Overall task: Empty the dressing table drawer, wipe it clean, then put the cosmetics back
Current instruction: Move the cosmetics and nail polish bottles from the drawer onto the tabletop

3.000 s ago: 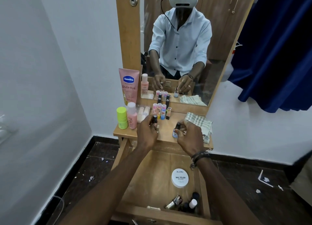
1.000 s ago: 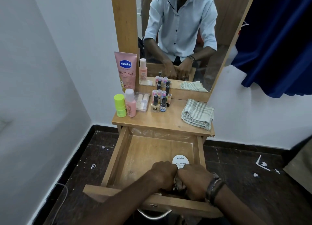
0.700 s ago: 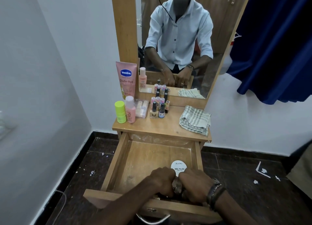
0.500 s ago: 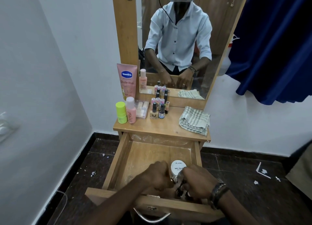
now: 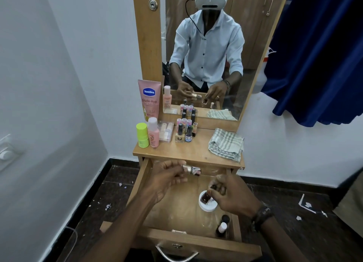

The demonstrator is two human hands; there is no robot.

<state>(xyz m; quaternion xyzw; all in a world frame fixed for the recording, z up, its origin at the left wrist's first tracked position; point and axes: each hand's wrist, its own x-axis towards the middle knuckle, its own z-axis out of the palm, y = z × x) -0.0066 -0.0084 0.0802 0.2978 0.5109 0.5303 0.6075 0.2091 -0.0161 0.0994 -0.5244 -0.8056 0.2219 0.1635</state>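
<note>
Two hands hover over the open drawer: the left hand pinches a gold-capped bottle, the right hand a dark polish bottle. Cosmetics and a checked cloth sit on the wooden worktop, between white walls.

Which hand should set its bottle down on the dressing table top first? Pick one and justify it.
Left, probably. The left hand holds the gold-capped bottle just under the table top edge, while the right hand pinches the dark bottle lower over the drawer.
</note>
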